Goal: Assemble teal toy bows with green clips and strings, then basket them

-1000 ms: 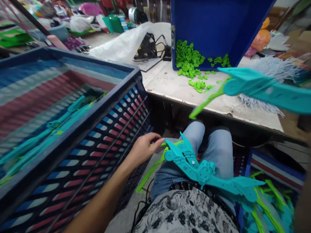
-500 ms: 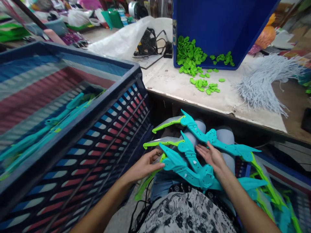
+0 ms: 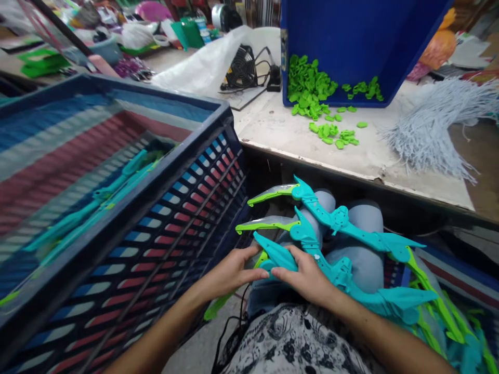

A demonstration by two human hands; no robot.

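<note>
Three turquoise toy bows with lime-green curved end limbs are at my lap. My left hand (image 3: 241, 267) is closed around the green limb at the joint of the nearest toy bow (image 3: 273, 250). My right hand (image 3: 306, 274) grips the turquoise end of this same bow, thumb in front and fingers behind, and hides much of its body. Just beyond lies a second toy bow (image 3: 345, 272), partly behind my right hand. The third toy bow (image 3: 339, 219) rests across my knees, farther off, with no hand on it.
At left stands a dark blue slatted crate (image 3: 187, 192) with a striped liner and more turquoise parts. A tipped blue bin (image 3: 351, 41) spills small green pieces (image 3: 312, 85) over the white tabletop (image 3: 265, 122). Pale strings (image 3: 432, 130) lie right; more bows (image 3: 448, 311) fill a lower-right container.
My right hand has moved left and closed on the nearest bow's turquoise end; before, it was open beside the bows. The near bow has turned, and its green limb swung slightly left.
</note>
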